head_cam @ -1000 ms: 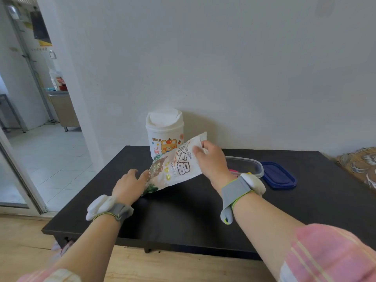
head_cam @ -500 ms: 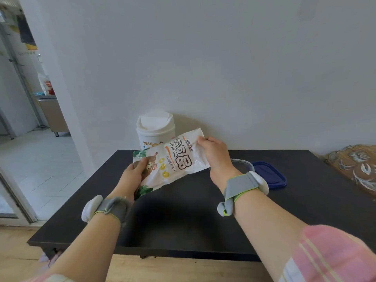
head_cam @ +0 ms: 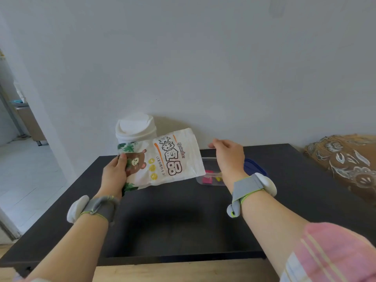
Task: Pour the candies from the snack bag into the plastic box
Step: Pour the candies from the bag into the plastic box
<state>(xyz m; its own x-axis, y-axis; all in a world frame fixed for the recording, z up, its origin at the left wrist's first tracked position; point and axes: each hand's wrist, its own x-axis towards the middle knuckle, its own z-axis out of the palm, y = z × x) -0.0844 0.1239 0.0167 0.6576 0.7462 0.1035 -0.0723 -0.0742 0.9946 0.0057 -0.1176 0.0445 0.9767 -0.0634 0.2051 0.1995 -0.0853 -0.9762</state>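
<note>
Pouring has not begun, by my reading. My left hand (head_cam: 115, 173) grips the snack bag (head_cam: 162, 159) by its bottom end, above the black table (head_cam: 162, 220). My right hand (head_cam: 228, 157) hovers apart at 3 o'clock with its fingertips drawn together; whether they pinch anything, I cannot tell. The plastic box (head_cam: 199, 178) sits at the bag's 4 o'clock and holds a few candies (head_cam: 208, 179). Next, the bag's mouth needs tipping over the box.

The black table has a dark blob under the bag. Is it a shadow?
Head view: yes, a soft shadow on the table beneath the snack bag; head view: the white bin also shadows the wall to its right; head view: the wide lens makes the doorway edge lean.
</note>
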